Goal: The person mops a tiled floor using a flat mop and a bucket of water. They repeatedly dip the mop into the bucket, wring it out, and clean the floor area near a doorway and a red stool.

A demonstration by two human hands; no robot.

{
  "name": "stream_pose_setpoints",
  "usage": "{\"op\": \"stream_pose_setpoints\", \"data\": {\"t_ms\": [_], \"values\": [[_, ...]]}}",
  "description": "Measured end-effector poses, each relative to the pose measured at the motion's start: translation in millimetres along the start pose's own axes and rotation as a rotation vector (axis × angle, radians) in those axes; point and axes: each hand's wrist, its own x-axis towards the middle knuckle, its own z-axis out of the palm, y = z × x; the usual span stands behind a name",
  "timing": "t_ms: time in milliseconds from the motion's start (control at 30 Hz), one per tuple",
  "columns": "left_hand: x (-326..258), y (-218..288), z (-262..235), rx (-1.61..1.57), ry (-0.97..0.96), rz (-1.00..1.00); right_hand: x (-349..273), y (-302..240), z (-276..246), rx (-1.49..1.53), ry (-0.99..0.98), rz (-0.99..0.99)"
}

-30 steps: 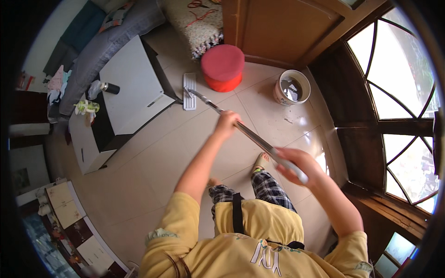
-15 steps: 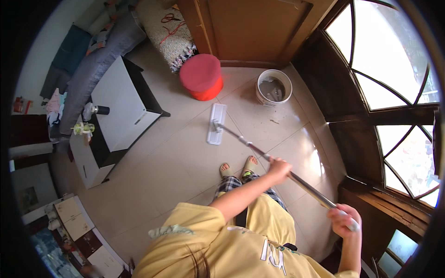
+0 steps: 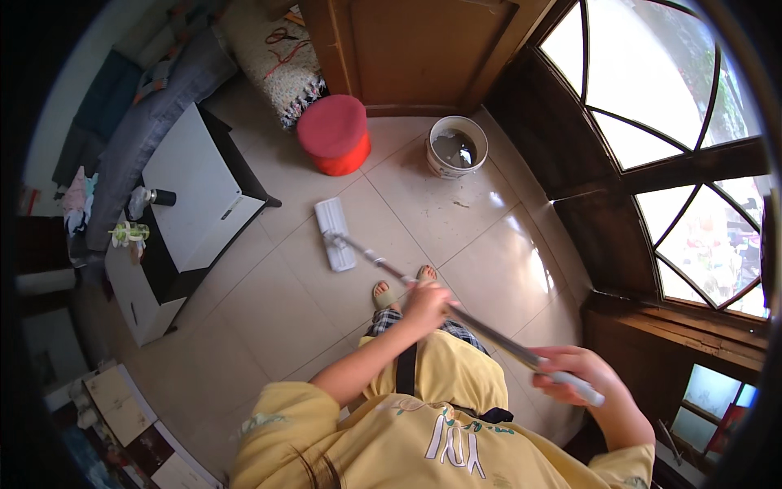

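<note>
A flat mop [image 3: 336, 236] with a white rectangular head lies against the tiled floor, its long metal pole slanting back toward me. My left hand [image 3: 427, 308] is wrapped around the middle of the pole, just above my sandalled feet. At the light grey end grip my right hand [image 3: 574, 375] is closed on the same pole, its fingers slightly blurred. Ahead and to the right of the mop head stands a whitish bucket [image 3: 434, 165] holding murky grey water. A round red stool [image 3: 334, 134] with a darker top is beyond the mop head.
To the left is a white and black low table [image 3: 187, 200] with a dark-lidded jar on it, next to a grey sofa [image 3: 175, 106]. A wooden panel [image 3: 423, 49] closes off the far side. Dark-framed windows [image 3: 652, 90] line the right. Small debris [image 3: 462, 204] lies near the bucket.
The mop head has moved left and nearer, and has turned slightly. Both hands have shifted left with the pole. The view has shifted a little, too.
</note>
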Motion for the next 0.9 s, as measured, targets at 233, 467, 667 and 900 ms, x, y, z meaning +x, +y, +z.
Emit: {"op": "stream_pose_setpoints", "data": {"t_ms": [233,467,667,900], "values": [[-54.0,-86.5,39.0,0.092,-0.012,-0.193,72.9,29.4,10.0,0.157,-0.022,0.077],[39.5,17.2,86.9,-0.355,0.070,0.114,-29.9,30.9,25.7,0.243,0.193,-0.208],[49.1,19.0,57.4,-0.324,0.118,0.083,-29.3,35.3,87.6,-0.150,0.379,-0.335],[-15.6,-12.2,-30.2,-0.089,0.326,-0.020,-12.8,17.9,94.4,-0.075,0.151,-0.242]]}}
